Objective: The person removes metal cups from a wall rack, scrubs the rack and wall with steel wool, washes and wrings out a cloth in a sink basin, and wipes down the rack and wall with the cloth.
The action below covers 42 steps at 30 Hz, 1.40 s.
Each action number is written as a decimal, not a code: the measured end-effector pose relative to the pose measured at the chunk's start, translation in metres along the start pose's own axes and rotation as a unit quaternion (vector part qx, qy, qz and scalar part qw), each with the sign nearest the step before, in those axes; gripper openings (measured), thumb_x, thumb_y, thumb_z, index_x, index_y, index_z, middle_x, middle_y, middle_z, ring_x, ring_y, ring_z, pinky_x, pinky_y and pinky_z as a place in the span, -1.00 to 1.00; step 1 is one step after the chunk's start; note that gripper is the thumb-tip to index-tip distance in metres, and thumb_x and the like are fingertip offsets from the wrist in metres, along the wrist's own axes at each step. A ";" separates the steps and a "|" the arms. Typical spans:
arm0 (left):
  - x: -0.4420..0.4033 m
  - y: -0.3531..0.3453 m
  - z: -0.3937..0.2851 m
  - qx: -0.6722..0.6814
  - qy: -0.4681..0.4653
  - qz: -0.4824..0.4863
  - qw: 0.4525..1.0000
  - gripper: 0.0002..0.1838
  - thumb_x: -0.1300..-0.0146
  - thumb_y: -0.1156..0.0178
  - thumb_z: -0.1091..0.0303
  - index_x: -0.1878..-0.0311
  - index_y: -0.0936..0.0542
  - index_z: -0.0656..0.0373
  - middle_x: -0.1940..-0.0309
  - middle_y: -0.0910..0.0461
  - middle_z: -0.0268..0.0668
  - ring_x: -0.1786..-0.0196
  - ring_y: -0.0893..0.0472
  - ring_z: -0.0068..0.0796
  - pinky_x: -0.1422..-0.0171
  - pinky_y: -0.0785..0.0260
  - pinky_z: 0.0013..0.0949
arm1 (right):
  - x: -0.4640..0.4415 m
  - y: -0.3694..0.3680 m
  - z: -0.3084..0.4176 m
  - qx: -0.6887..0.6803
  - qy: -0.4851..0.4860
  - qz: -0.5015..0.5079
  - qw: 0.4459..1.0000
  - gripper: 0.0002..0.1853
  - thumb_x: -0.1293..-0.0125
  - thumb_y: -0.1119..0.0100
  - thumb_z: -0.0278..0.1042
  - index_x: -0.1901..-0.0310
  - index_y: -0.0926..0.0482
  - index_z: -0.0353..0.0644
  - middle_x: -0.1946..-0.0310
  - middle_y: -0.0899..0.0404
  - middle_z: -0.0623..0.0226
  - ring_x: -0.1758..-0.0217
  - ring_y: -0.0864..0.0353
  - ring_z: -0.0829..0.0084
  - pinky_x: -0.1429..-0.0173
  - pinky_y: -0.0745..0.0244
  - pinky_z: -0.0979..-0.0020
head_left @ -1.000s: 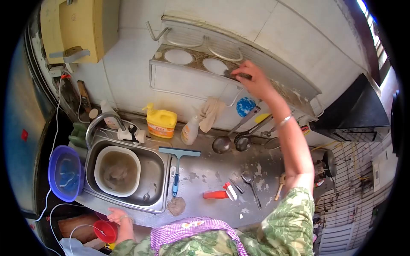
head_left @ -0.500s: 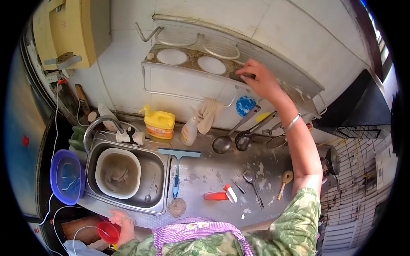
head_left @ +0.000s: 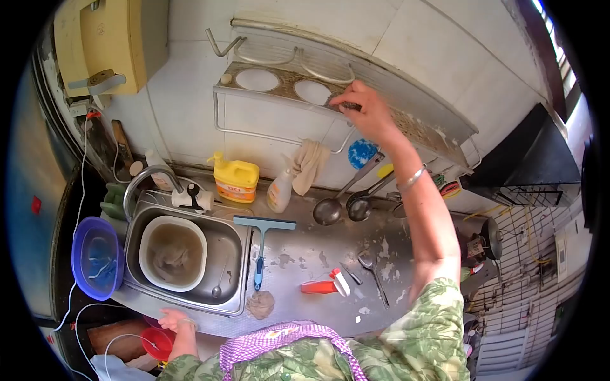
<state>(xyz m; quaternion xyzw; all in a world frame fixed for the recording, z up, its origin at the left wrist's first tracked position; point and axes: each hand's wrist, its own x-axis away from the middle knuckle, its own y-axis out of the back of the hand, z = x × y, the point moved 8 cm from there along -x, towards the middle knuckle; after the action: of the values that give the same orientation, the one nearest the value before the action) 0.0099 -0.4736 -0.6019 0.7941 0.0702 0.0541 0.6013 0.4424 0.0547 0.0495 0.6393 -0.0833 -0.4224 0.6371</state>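
My right hand [head_left: 365, 109] is raised to the wall rack [head_left: 289, 87], its fingers closed on a small dark scrubbing pad [head_left: 350, 106] that touches the rack's stained surface beside the second round hole. Low at the left, my left hand [head_left: 174, 319] is by the counter's front edge below the sink [head_left: 223, 254], fingers apart and holding nothing. In the sink stands a white basin [head_left: 198, 257] of murky water with a cloth in it. A tan cloth [head_left: 309, 166] hangs from the rack's lower rail.
On the counter are a squeegee [head_left: 261, 244], a red-and-white spray head [head_left: 325, 286], a spoon [head_left: 375, 277] and a crumpled cloth [head_left: 260, 305]. A yellow jug [head_left: 236, 180] and a spray bottle [head_left: 279, 192] stand against the wall. Ladles [head_left: 328, 210] hang below the rack.
My right hand has moved left along the rack toward the second hole since half a second ago. My left hand stays near the counter edge. The view has shifted slightly.
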 end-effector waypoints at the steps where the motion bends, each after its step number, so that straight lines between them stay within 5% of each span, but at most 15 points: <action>1: -0.001 -0.002 0.002 0.005 0.003 -0.004 1.000 -0.40 -0.41 0.17 -0.21 -0.01 -0.39 0.25 0.05 -0.50 0.04 0.11 -0.63 0.13 0.05 -0.51 0.08 | 0.003 -0.002 0.000 -0.020 0.009 -0.010 1.000 -0.73 -0.16 -0.14 -0.59 0.13 -0.69 -0.13 0.27 -0.46 0.24 0.15 -0.49 0.25 0.06 -0.39 0.35; 6: 0.017 0.049 -0.019 0.057 0.095 -0.015 0.994 -0.39 -0.41 0.16 -0.20 -0.04 -0.39 0.27 0.05 -0.50 0.06 0.11 -0.63 0.13 0.08 -0.53 0.09 | 0.000 0.002 -0.063 0.095 -0.033 0.009 0.995 -0.76 -0.20 -0.18 -0.51 0.11 -0.70 -0.07 0.25 -0.48 0.23 0.12 -0.51 0.21 0.04 -0.41 0.29; 10: 0.025 0.066 -0.025 0.090 0.160 0.022 0.983 -0.39 -0.41 0.14 -0.18 -0.03 -0.40 0.29 0.05 -0.50 0.06 0.10 -0.63 0.15 0.10 -0.52 0.13 | -0.001 0.010 -0.039 0.157 -0.041 0.024 0.986 -0.78 -0.24 -0.18 -0.44 0.10 -0.71 0.00 0.19 -0.51 0.24 0.09 -0.54 0.13 0.02 -0.45 0.22; 17: 0.019 0.056 -0.020 0.083 0.136 0.008 0.987 -0.40 -0.40 0.12 -0.18 -0.04 -0.41 0.29 0.07 -0.51 0.07 0.13 -0.63 0.16 0.12 -0.53 0.13 | -0.035 0.000 -0.056 0.229 -0.202 -0.011 0.952 -0.77 -0.25 -0.13 -0.36 0.09 -0.70 -0.02 0.06 -0.61 0.15 0.00 -0.58 0.02 -0.11 -0.48 0.08; 18: 0.011 0.043 -0.017 0.060 0.067 -0.039 0.995 -0.40 -0.41 0.13 -0.17 -0.04 -0.41 0.29 0.07 -0.51 0.07 0.13 -0.63 0.17 0.11 -0.52 0.14 | -0.036 0.001 -0.057 0.233 -0.231 -0.006 0.945 -0.75 -0.26 -0.11 -0.34 0.07 -0.69 -0.03 0.05 -0.63 0.12 -0.02 -0.60 0.00 -0.16 -0.47 0.04; 21: 0.020 0.055 -0.023 0.073 0.107 0.015 0.992 -0.40 -0.42 0.15 -0.17 -0.04 -0.40 0.29 0.06 -0.50 0.07 0.12 -0.62 0.17 0.09 -0.52 0.12 | -0.033 -0.002 -0.064 0.184 -0.072 0.071 0.978 -0.77 -0.26 -0.10 -0.35 0.10 -0.69 -0.04 0.07 -0.65 0.12 -0.02 -0.59 0.02 -0.13 -0.48 0.03; 24: 0.013 0.040 -0.017 0.055 0.057 0.025 0.997 -0.40 -0.43 0.16 -0.17 -0.04 -0.39 0.29 0.05 -0.50 0.07 0.10 -0.62 0.16 0.07 -0.51 0.10 | -0.013 0.009 -0.031 0.152 -0.045 0.224 0.961 -0.72 -0.16 -0.17 -0.35 0.07 -0.67 0.03 0.04 -0.59 0.16 -0.12 -0.52 0.07 -0.10 -0.47 0.16; 27: 0.007 0.006 -0.005 0.012 -0.036 -0.019 0.999 -0.39 -0.43 0.18 -0.17 -0.04 -0.39 0.30 0.03 -0.49 0.08 0.08 -0.61 0.17 0.05 -0.51 0.09 | -0.012 0.012 -0.023 0.185 -0.047 0.082 0.978 -0.77 -0.16 -0.17 -0.38 0.15 -0.70 0.01 0.07 -0.59 0.16 -0.07 -0.53 0.08 -0.09 -0.47 0.15; 30: 0.020 0.057 -0.025 0.049 0.055 0.008 0.997 -0.39 -0.43 0.18 -0.18 -0.04 -0.39 0.30 0.01 -0.48 0.08 0.07 -0.61 0.17 0.04 -0.50 0.11 | -0.026 0.004 -0.052 0.187 -0.184 0.005 0.965 -0.80 -0.17 -0.16 -0.40 0.20 -0.72 0.00 0.10 -0.57 0.19 -0.06 -0.54 0.09 -0.09 -0.48 0.15; 32: 0.033 0.088 -0.036 0.085 0.151 0.037 0.984 -0.38 -0.43 0.18 -0.19 -0.04 -0.39 0.30 0.01 -0.48 0.09 0.06 -0.60 0.18 0.03 -0.49 0.12 | -0.020 0.000 -0.046 0.208 -0.080 0.049 0.974 -0.82 -0.18 -0.19 -0.40 0.21 -0.72 -0.01 0.10 -0.57 0.21 -0.04 -0.54 0.09 -0.07 -0.48 0.16; 36: 0.021 0.048 -0.016 0.092 0.128 0.021 0.987 -0.38 -0.42 0.15 -0.20 -0.02 -0.40 0.29 0.03 -0.50 0.08 0.09 -0.62 0.16 0.06 -0.51 0.12 | 0.008 0.017 -0.026 0.077 0.026 0.114 0.990 -0.86 -0.18 -0.25 -0.38 0.22 -0.71 -0.02 0.12 -0.57 0.24 0.02 -0.56 0.10 -0.04 -0.47 0.17; 42: 0.016 0.047 -0.011 0.080 0.122 0.032 0.989 -0.39 -0.40 0.13 -0.22 -0.01 -0.41 0.26 0.05 -0.51 0.06 0.11 -0.64 0.14 0.11 -0.53 0.11 | -0.032 0.000 -0.060 0.153 -0.029 0.047 0.987 -0.85 -0.15 -0.33 -0.30 0.22 -0.71 0.01 0.15 -0.59 0.24 -0.02 -0.56 0.13 -0.05 -0.47 0.19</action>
<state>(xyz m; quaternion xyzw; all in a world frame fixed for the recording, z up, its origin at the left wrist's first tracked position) 0.0257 -0.4726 -0.5535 0.8291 0.1214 0.1639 0.5206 0.4609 0.1196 0.0531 0.7118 -0.1954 -0.3928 0.5484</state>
